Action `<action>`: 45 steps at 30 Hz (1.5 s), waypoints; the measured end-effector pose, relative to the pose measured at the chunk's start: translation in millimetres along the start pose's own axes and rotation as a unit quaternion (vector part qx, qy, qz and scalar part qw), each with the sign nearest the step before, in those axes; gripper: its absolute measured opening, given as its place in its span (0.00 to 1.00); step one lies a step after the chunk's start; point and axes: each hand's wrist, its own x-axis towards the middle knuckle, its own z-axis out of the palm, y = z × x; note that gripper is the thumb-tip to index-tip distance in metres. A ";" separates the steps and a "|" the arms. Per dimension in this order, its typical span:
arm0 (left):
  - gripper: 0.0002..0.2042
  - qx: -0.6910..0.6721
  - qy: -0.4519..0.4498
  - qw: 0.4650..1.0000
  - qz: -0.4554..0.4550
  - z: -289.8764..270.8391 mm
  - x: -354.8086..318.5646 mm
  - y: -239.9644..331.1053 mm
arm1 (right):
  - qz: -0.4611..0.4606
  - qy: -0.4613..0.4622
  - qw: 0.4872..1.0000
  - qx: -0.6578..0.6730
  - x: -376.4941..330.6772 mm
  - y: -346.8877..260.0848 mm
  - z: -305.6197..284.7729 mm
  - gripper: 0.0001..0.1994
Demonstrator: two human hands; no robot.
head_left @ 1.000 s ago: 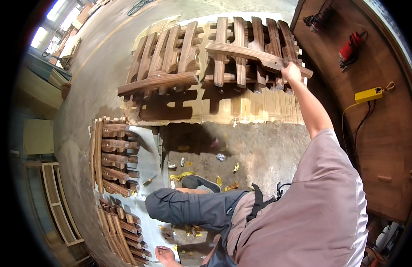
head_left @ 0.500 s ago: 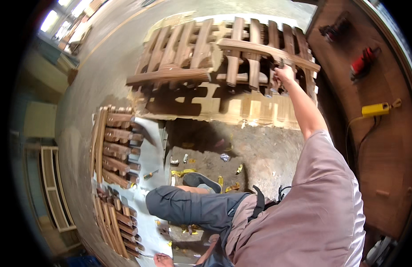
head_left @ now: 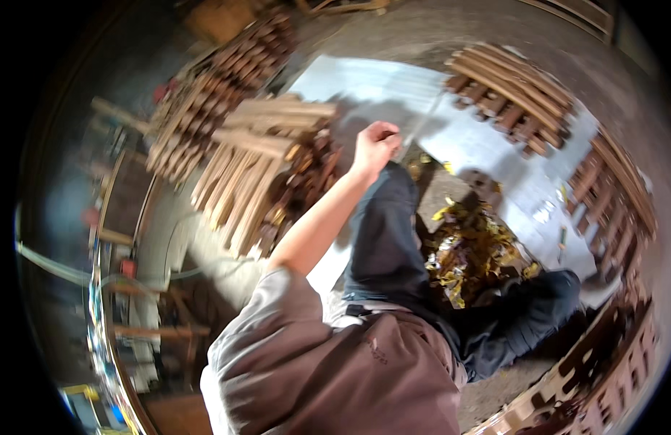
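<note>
The picture is blurred by motion. My left hand point(head_left: 376, 145) is raised at the end of my bare forearm, with its fingers curled into a fist above my knee. The blur hides whether anything thin is inside it. It hangs just right of a heap of pale and dark wooden chair parts point(head_left: 257, 163). My dark trouser legs point(head_left: 382, 239) stretch away from my grey shirt point(head_left: 328, 370). My right hand is out of sight.
A white sheet point(head_left: 393, 87) covers the floor ahead. Curved slatted wooden frames point(head_left: 509, 90) lie on it, and more frames point(head_left: 618, 196) stand along the right. Yellow scraps point(head_left: 473, 246) are piled beside my leg. A cluttered workbench point(head_left: 125, 290) runs down the left.
The view has swung sharply away from the pile. My right hand, which gripped a curved wooden piece on the pile, has left the picture. My left arm now shows instead.
</note>
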 end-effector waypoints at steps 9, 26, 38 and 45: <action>0.18 0.463 0.312 0.827 0.069 -158.6 -19.4 -13.7 | 0.127 -0.183 0.965 -0.142 136.3 29.6 348.8 0.10; 0.24 -0.228 0.379 0.889 -0.122 -281.4 45.3 5.8 | 0.328 -0.276 0.876 -0.221 131.4 157.4 446.2 0.07; 0.19 -0.490 0.018 0.871 0.037 -153.0 -17.2 73.5 | 0.187 -0.377 0.877 -0.233 71.1 137.2 482.7 0.10; 0.16 -0.534 -0.134 0.833 -0.061 -0.6 33.9 47.7 | -0.289 -0.389 0.822 -0.301 11.7 108.4 562.6 0.12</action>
